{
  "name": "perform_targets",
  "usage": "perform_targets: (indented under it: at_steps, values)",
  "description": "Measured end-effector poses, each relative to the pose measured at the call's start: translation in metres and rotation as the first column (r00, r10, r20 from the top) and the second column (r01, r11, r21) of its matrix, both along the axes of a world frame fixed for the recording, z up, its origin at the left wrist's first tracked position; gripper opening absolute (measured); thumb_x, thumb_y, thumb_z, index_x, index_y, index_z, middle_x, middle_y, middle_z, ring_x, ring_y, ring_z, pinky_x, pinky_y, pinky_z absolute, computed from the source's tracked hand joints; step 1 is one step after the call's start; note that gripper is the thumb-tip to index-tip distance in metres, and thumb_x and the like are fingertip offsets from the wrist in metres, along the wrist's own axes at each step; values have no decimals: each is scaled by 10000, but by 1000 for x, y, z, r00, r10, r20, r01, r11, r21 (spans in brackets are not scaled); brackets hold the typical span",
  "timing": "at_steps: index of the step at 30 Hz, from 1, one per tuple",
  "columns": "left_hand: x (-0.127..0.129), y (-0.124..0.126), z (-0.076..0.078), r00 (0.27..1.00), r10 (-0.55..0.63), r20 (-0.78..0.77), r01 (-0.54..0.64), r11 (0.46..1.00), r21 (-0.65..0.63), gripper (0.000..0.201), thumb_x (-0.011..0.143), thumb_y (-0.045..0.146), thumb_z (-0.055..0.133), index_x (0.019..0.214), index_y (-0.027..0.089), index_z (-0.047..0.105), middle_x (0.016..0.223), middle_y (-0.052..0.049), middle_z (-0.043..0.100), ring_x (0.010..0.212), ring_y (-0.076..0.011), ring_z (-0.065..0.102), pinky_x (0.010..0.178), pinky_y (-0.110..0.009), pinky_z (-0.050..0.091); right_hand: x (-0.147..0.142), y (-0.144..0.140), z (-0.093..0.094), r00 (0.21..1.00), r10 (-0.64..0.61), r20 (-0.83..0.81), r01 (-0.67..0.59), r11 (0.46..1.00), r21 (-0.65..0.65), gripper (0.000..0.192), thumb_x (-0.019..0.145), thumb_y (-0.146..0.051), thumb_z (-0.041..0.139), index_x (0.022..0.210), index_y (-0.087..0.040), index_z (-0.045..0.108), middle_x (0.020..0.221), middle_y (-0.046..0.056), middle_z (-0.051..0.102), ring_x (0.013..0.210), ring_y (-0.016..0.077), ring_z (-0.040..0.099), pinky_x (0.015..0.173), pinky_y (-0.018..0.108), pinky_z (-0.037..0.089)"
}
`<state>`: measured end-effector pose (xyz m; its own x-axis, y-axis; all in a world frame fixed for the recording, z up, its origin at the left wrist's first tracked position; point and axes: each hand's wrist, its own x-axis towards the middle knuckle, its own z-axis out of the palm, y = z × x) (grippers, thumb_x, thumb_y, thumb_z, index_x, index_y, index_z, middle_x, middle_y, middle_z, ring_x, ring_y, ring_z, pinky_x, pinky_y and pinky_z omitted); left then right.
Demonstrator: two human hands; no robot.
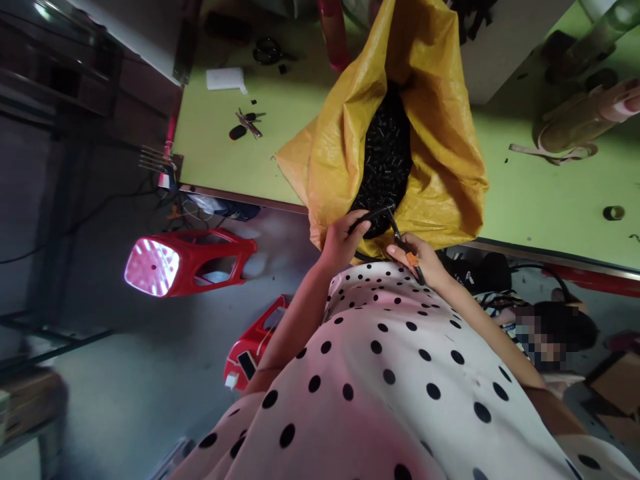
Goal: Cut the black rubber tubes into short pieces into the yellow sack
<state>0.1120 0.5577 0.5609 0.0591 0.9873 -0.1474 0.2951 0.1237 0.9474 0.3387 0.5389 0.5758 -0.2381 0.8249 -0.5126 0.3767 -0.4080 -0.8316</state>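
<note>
No writing readable. Left hand (340, 241) grips a black strip (373, 217); right hand (417, 257) grips orange-handled cutters (404, 243) at yellow sack (440, 153).

My green worktop (240, 147) stretches away in front of me. Far to the left on it lie a bunch of keys (247, 123) and, beyond them, a white slip of paper (226, 79) and black scissors (267, 50). To the right rests a small roll of tape (613, 213), with cardboard tubes (585, 120) farther off. Down on the grey floor (150, 373) to my left stand two red plastic stools (187, 261), the nearer one (253, 343) just beside my polka-dot dress (400, 387).
</note>
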Motion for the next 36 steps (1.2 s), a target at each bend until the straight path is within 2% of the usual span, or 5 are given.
perform_targets:
  at_steps: [11,19,28,32,36]
  values:
    - [-1,2,7,985,-146,-93,149,989,21,326,1020,365,582,1185,169,784,1124,-90,822,1058,-242,750,981,-356,580,-10,-2,-1,997,56,53,-60,996,72,754,802,-961,617,670,-233,472,645,-14,451,630,145,410,590,312,311]
    - [-4,3,2,990,-116,-81,115,993,-13,337,1019,378,580,1194,178,787,1132,-81,822,1071,-238,751,997,-352,584,-12,-4,-8,997,27,71,-37,988,149,794,760,-970,659,579,-240,403,568,-31,359,568,116,323,540,307,240]
    - [11,-7,7,944,-329,-26,327,943,-60,315,990,405,661,1214,219,780,1209,-77,822,1122,-247,763,1030,-364,586,-23,14,6,945,-232,-229,244,970,25,615,758,-802,794,709,-249,529,578,10,587,522,168,547,554,335,463]
    - [24,-12,-1,963,-256,89,266,955,-128,316,1034,449,605,1197,195,702,937,-34,765,860,-180,736,830,-303,601,-18,28,14,914,-355,-199,390,903,182,583,854,-781,714,714,-251,515,580,11,557,536,167,522,577,344,432]
    - [19,-8,-17,993,-7,114,17,996,-87,362,1106,475,491,1300,187,593,780,5,641,633,-134,599,632,-264,529,-2,26,11,985,-164,-48,170,970,171,700,783,-877,736,687,-254,433,595,-28,432,580,139,412,569,322,315]
